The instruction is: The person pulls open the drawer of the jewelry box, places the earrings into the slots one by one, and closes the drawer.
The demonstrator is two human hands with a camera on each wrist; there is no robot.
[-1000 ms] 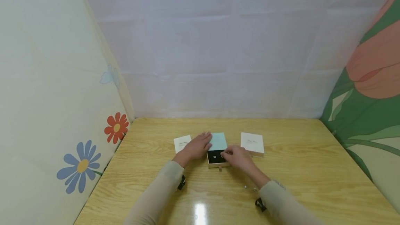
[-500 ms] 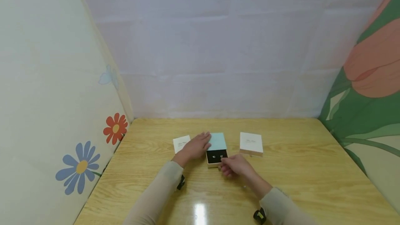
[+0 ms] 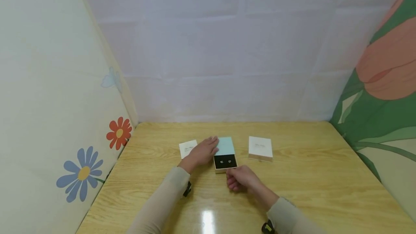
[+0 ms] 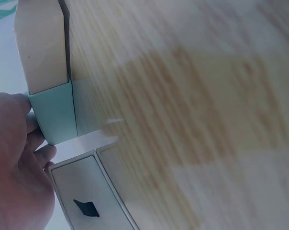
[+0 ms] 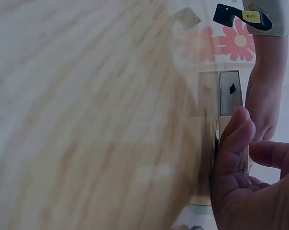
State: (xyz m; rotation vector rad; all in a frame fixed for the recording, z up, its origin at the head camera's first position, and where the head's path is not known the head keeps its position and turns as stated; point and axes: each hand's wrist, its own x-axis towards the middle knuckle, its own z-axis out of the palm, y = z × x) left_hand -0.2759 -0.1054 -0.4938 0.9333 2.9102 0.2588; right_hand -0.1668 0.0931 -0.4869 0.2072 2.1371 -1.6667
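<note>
In the head view a small drawer-style jewellery box lies mid-table, with a pale teal sleeve [image 3: 225,146] and its drawer [image 3: 221,171] pulled out toward me. Two small shiny earrings [image 3: 229,161] sit on the black insert [image 3: 225,166]. My left hand [image 3: 202,152] rests along the sleeve's left edge, fingers extended; the left wrist view has its fingers against the teal sleeve [image 4: 53,115]. With thumb and forefinger together, my right hand [image 3: 242,178] pinches at the drawer's front edge. Its other fingers are curled, and the pull tab there is hidden behind them.
A white box [image 3: 187,148] with printed lettering stands left of the sleeve, partly behind my left hand; the left wrist view shows its dark tab [image 4: 87,208]. Another white box [image 3: 260,147] is to the right. The glossy wooden table [image 3: 302,176] reflects light.
My right hand has drawn back from the right-hand earring on the insert to the drawer's front edge, uncovering both earrings. The left hand and the box have stayed put.
</note>
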